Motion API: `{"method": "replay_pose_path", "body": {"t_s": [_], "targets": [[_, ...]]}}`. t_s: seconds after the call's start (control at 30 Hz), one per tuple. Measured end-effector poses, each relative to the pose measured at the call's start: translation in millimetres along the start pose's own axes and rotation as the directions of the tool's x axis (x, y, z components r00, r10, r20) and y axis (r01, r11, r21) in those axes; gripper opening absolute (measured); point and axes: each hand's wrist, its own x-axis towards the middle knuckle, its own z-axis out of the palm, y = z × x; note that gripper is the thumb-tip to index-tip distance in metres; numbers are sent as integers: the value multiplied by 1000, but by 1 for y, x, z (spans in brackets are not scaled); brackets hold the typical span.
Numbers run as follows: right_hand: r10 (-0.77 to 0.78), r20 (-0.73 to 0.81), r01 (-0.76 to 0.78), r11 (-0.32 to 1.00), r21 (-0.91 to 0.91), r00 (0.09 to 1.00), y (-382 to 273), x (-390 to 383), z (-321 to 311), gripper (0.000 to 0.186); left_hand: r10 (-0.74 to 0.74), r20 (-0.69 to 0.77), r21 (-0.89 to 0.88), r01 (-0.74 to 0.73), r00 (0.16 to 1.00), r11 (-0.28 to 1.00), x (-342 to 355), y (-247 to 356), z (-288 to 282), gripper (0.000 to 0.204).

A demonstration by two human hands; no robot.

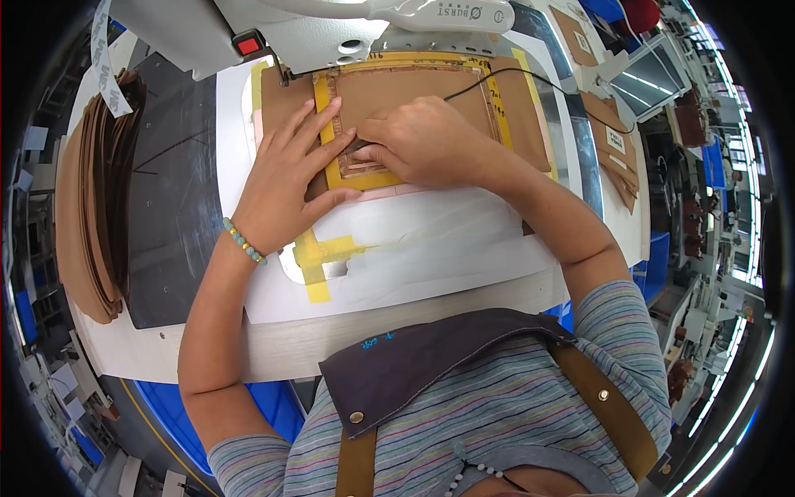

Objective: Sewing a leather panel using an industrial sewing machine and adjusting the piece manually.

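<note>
Left hand (286, 178) flat, fingers spread, pressing yellow-taped frame (352, 178) at upper centre of frame. Right hand (422, 141) just beside it, fingers curled down on brown leather piece (406, 87) inside frame; gripping nothing. Hands nearly touching. Sewing machine head (331, 29) above, at top edge. Stack of brown leather sheets (83, 215) far left on counter (273, 344).

The pale tabletop (273, 352) is carrying a dark grey metal plate (170, 215) on the left side. Beside that plate a stack of brown leather pieces (83, 215) is lying near the left edge. In the middle a wide white sheet (431, 248) is lying flat, and more brown cut pieces (617, 157) are resting at the right.
</note>
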Motion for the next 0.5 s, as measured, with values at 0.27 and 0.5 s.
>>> {"method": "replay_pose_path", "body": {"t_s": [0.27, 0.5], "targets": [[8, 35, -10, 999, 44, 999, 2, -2, -3, 27, 4, 2, 6, -4, 1000, 1000, 1, 0, 0, 73], [49, 60, -51, 998, 36, 997, 0, 0, -5, 33, -9, -4, 22, 9, 1000, 1000, 1, 0, 2, 72]]}}
